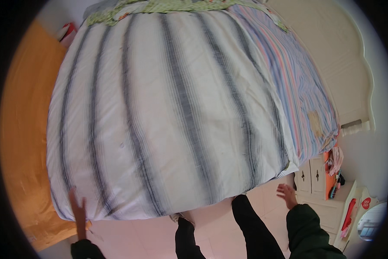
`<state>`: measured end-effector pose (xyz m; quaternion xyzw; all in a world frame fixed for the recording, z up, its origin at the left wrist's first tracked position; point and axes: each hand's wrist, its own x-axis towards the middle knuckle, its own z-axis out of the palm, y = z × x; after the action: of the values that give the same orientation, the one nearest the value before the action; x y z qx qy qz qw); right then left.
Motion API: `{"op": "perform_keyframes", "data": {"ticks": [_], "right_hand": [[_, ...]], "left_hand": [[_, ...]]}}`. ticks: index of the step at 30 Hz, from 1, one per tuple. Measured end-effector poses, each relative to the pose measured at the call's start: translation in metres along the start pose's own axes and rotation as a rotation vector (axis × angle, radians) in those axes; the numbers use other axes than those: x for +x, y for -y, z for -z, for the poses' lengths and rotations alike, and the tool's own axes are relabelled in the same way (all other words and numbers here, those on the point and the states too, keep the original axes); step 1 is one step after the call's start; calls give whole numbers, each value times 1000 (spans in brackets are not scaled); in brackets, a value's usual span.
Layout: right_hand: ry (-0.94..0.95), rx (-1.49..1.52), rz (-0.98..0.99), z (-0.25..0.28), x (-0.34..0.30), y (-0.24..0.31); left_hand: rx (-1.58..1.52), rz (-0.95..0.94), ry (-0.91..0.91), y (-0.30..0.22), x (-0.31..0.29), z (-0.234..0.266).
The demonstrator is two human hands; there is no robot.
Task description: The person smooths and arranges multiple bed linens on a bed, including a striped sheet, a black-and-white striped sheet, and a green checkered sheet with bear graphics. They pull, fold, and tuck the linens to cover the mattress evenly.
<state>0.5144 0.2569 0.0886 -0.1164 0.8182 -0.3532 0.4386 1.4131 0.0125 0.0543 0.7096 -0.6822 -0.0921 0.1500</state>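
A white bed cover with dark grey stripes [155, 108] lies spread over the bed, with soft wrinkles and its near edge hanging above the floor. Over by the near left corner, my left hand [77, 209] has its fingers apart and holds nothing; whether it touches the cloth, I cannot tell. Just off the near right corner of the cover, my right hand [287, 195] is in the air, empty, fingers spread. Along the right side a multicoloured striped sheet [295, 90] shows from under the cover. Bunched green patterned cloth [176, 6] lies at the far edge.
A cream headboard [332, 47] rises on the right. Below it stand a white cabinet [310, 177] with small items on top and a round mirror [372, 222]. An orange-brown surface [25, 129] borders the bed's left side. My legs [256, 228] stand on pale floor tiles [150, 235].
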Motion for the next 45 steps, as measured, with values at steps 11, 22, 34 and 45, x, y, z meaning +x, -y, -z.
{"op": "perform_keyframes", "data": {"ticks": [11, 22, 34, 45], "right_hand": [[-29, -229, 576, 137, 201, 78], [209, -469, 372, 129, 257, 79], [186, -449, 302, 141, 218, 31], [158, 458, -15, 185, 134, 54]], "left_hand": [[-6, -380, 836, -451, -29, -145], [101, -285, 823, -456, -29, -175], [-210, -52, 487, -485, -157, -199], [-1327, 1404, 280, -407, -254, -239]]}}
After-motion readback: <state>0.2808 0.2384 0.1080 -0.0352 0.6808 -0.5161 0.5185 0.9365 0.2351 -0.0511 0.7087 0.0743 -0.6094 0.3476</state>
